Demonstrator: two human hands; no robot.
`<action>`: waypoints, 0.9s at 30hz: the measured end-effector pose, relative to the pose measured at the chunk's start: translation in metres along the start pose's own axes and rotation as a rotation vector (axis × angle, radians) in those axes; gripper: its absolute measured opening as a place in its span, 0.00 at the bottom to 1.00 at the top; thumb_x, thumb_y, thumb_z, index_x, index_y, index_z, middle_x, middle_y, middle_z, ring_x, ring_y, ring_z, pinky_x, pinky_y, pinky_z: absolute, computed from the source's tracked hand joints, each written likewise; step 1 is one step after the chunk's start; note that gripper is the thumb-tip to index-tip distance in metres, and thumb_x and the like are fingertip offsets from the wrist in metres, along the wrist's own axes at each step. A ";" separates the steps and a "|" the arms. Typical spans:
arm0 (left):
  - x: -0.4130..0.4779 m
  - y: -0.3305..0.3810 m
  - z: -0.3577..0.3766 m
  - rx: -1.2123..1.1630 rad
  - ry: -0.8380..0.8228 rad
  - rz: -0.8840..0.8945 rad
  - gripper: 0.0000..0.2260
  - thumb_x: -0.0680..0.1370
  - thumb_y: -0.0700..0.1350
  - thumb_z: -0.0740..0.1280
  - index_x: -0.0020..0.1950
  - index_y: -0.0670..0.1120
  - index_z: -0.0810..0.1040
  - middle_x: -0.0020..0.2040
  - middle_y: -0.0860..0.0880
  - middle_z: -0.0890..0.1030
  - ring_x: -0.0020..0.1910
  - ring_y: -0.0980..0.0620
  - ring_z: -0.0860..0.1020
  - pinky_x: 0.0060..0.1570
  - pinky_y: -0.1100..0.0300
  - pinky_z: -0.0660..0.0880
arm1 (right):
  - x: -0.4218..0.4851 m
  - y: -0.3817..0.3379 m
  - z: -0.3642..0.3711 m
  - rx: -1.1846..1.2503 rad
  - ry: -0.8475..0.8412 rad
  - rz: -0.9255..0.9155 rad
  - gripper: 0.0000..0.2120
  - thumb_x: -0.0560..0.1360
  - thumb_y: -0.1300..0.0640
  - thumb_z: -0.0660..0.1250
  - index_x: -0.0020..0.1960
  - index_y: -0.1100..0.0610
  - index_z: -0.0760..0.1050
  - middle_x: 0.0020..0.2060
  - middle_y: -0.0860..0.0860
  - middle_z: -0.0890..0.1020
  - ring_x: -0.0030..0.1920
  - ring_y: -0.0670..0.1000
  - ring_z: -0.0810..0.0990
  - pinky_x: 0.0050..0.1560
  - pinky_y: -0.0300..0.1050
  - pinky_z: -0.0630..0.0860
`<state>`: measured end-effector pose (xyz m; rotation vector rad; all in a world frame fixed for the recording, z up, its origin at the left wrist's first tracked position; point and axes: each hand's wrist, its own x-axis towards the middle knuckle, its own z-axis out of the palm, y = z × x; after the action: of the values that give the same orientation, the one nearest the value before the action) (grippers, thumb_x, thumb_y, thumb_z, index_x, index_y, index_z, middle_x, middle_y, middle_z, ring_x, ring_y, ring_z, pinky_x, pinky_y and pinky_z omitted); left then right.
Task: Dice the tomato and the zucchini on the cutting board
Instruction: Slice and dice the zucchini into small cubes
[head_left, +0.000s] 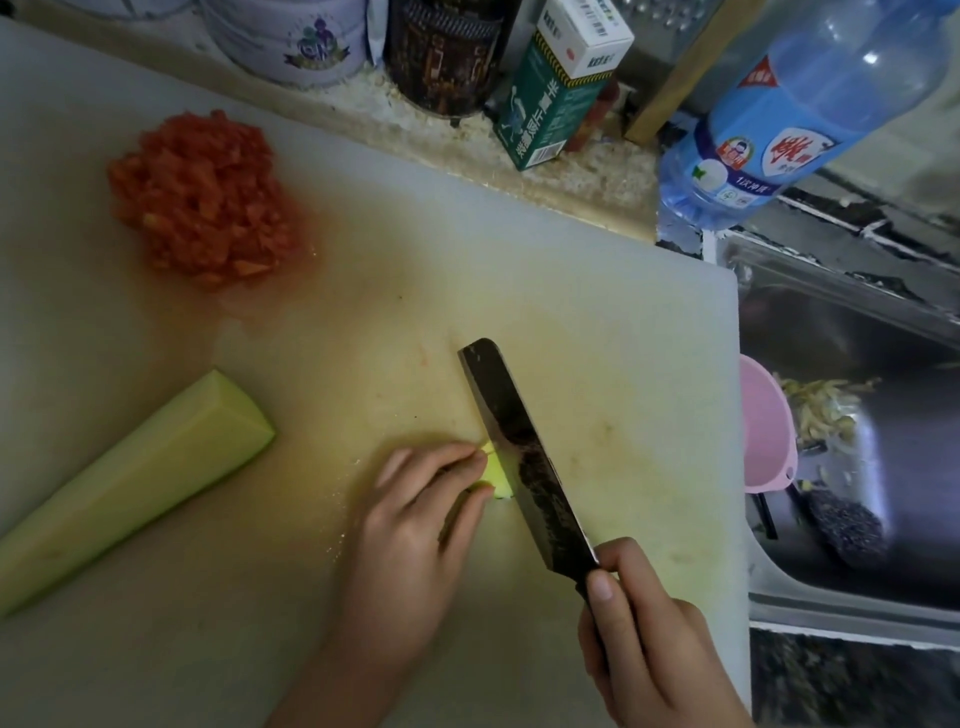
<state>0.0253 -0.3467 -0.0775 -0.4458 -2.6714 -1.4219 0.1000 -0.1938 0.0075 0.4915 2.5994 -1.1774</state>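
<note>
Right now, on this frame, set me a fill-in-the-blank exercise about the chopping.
1. The right hand grips the ____ by its handle.
2. The pile at the far left of the cutting board is diced ____.
3. The left hand pinches a small piece of ____ for cutting.
Missing words: knife; tomato; zucchini.

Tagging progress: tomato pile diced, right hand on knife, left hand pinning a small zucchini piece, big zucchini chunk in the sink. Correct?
No. The head view shows the big zucchini chunk on the cutting board, not in the sink. Tomato pile, right hand on knife, left hand on small zucchini piece: correct.
</note>
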 end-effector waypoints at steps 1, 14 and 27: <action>0.000 0.000 0.000 -0.002 0.006 0.000 0.13 0.76 0.46 0.66 0.55 0.41 0.84 0.52 0.49 0.82 0.52 0.53 0.77 0.57 0.68 0.72 | 0.000 0.000 0.001 -0.035 0.008 -0.010 0.12 0.70 0.34 0.48 0.44 0.39 0.63 0.23 0.51 0.75 0.23 0.45 0.71 0.27 0.32 0.64; 0.000 0.000 0.001 -0.026 0.015 -0.018 0.09 0.74 0.40 0.71 0.53 0.39 0.84 0.52 0.49 0.83 0.52 0.51 0.79 0.55 0.60 0.75 | 0.010 -0.009 0.012 -0.346 -0.049 -0.110 0.18 0.77 0.33 0.41 0.48 0.44 0.60 0.19 0.42 0.58 0.18 0.44 0.59 0.21 0.29 0.55; 0.000 0.000 0.001 -0.021 0.022 -0.009 0.10 0.74 0.40 0.72 0.53 0.39 0.84 0.52 0.49 0.83 0.51 0.51 0.79 0.57 0.64 0.74 | 0.056 -0.019 0.009 -0.105 -0.043 -0.152 0.10 0.79 0.42 0.48 0.43 0.45 0.62 0.24 0.51 0.68 0.24 0.48 0.66 0.28 0.45 0.63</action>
<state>0.0251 -0.3460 -0.0778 -0.4180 -2.6473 -1.4503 0.0418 -0.2012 -0.0059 0.2478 2.6842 -1.0755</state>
